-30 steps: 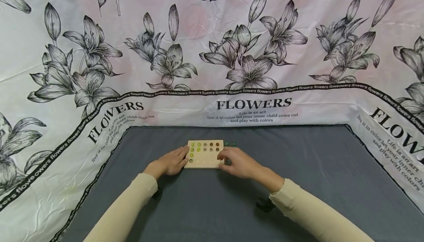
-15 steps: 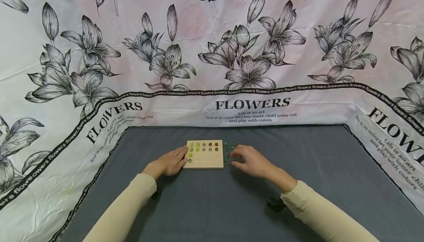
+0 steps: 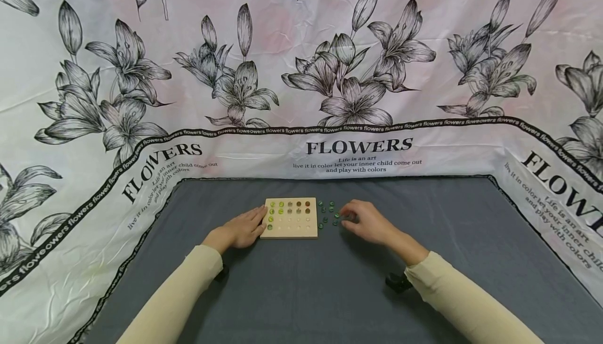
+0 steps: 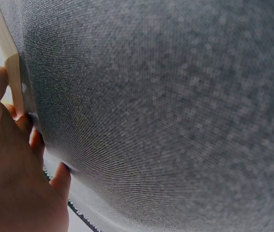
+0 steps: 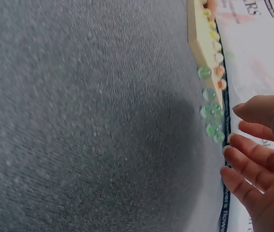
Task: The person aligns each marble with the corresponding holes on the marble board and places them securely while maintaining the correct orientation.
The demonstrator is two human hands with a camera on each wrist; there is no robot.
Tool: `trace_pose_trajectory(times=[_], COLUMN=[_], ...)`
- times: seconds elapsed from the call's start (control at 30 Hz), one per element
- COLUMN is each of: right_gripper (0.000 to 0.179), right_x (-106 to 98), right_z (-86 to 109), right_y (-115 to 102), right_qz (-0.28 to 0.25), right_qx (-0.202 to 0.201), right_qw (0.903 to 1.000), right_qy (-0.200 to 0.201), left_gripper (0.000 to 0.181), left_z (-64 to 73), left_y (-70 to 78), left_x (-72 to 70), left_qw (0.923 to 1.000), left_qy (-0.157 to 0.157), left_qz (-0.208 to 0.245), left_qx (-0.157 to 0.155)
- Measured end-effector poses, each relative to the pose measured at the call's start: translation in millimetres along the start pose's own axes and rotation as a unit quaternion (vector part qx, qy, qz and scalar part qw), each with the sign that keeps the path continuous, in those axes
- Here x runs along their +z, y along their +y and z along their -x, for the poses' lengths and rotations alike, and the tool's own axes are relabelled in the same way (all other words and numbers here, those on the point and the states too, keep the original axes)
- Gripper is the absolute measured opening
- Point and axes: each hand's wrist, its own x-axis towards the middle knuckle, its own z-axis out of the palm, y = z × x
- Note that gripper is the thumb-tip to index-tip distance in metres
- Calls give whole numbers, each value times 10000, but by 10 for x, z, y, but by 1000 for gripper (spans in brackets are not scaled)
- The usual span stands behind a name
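A light wooden board (image 3: 294, 231) with rows of round hollows lies on the dark grey cloth. Glass marbles (image 3: 280, 211) fill its two far rows and part of its left column, in yellow-green, greyish and brown. My left hand (image 3: 242, 229) touches the board's left edge, its fingers extended along it. To the right of the board lie several loose green marbles (image 3: 325, 219), also visible as green marbles (image 5: 212, 111) in the right wrist view. Just right of them hovers my right hand (image 3: 367, 222), fingers loosely bent and nothing visible between them.
Dark grey cloth (image 3: 301, 291) covers the work surface. Behind it and at both sides hangs a white and pink cloth (image 3: 264, 150) printed with flowers and lettering. A dark device (image 3: 398, 282) sits under the right wrist.
My right hand has moved from the board's right side out to the right, past the green marbles, uncovering them. The left hand stays at the board's left edge.
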Motion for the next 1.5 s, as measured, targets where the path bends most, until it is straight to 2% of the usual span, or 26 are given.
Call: trace_pose_trajectory(times=[0.33,0.6,0.83,1.1,1.5], right_gripper=[23,28,25,16,13], right_x=[36,94,145,194,205], right_z=[-73,-134,-192,-233,-304], right_y=[166,204,211,241,187], right_qz=[-358,-553,-497,-540,-365], right_qx=[634,963,1053,1271,1371], right_qw=[9973,9937,9931,9903,9899], right_qy=[-113,-162,-173,-168,-74], left_gripper=[64,63,63,64,63], left_z=[-8,28,61,-29,-17], left_y=[-10,30,66,-24,-21], left_x=[29,0,-25,69,25], left_qw=[10000,9999,10000,9999,9999], left_qy=[74,66,9,93,100], left_qz=[49,21,29,44,33], left_qx=[3,82,56,-10,43])
